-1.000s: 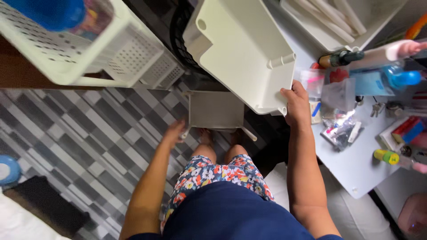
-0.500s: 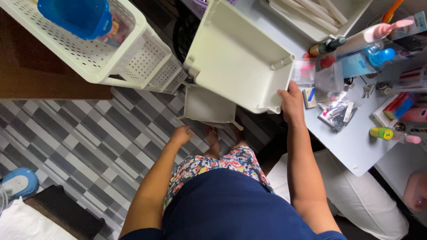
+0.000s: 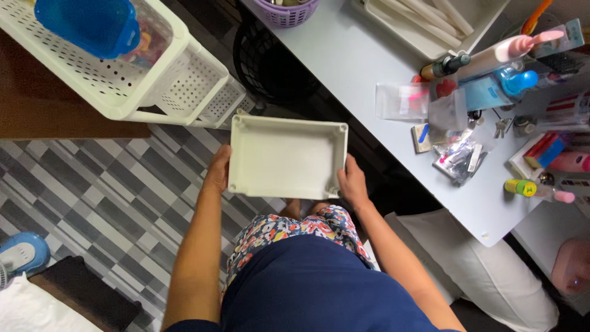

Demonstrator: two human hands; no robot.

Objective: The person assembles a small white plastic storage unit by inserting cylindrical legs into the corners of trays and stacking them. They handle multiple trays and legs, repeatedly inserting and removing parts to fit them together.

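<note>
I hold a white rectangular plastic tray (image 3: 286, 157) level in front of me, above my lap, its empty inside facing up. My left hand (image 3: 218, 172) grips its left edge and my right hand (image 3: 351, 182) grips its right edge near the lower corner. The tray hangs over the patterned floor, between a white perforated rack (image 3: 141, 80) on the left and a pale grey table (image 3: 362, 67) on the right.
The rack holds a blue plastic tub (image 3: 89, 24). On the table lie bottles, small packets, a clear box (image 3: 402, 101), a purple basket (image 3: 286, 11) and a white tray of rods (image 3: 430, 21). A dark bin (image 3: 270, 64) stands below. A white cushion (image 3: 485, 270) lies right.
The tray came down from its tilted, raised position by the table to level in front of me. My left hand rose from below and took hold of its left edge.
</note>
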